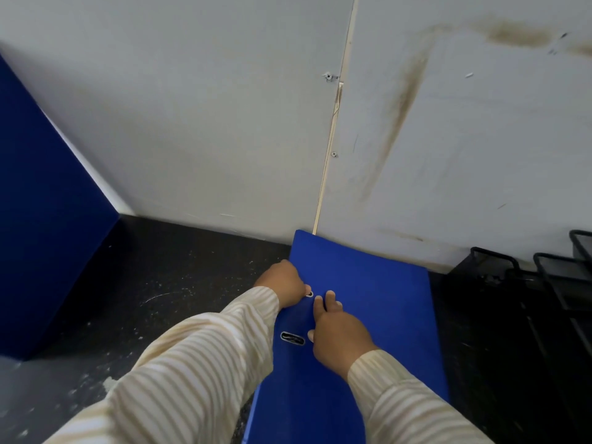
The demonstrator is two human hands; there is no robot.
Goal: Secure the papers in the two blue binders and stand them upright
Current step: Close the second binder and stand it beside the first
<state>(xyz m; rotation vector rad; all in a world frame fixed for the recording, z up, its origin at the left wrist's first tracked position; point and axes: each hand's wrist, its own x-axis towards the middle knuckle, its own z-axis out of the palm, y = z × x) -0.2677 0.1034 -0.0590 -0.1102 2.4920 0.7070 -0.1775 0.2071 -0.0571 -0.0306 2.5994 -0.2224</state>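
One blue binder point(368, 283) lies closed on the dark desk point(179, 283), its far corner touching the wall. My left hand point(283, 283) grips its left spine edge, thumb beside a small metal eyelet point(310, 294). My right hand point(338, 334) presses flat on the cover, fingers spread, just right of the metal slot point(292, 338) in the cover. No papers show. A second binder is not clearly visible.
A tall dark-blue panel point(48, 219) stands at the left. A grey stained wall point(224, 123) rises straight behind the desk. Black wire racks point(544, 283) sit at the right. The desk surface is speckled with white marks.
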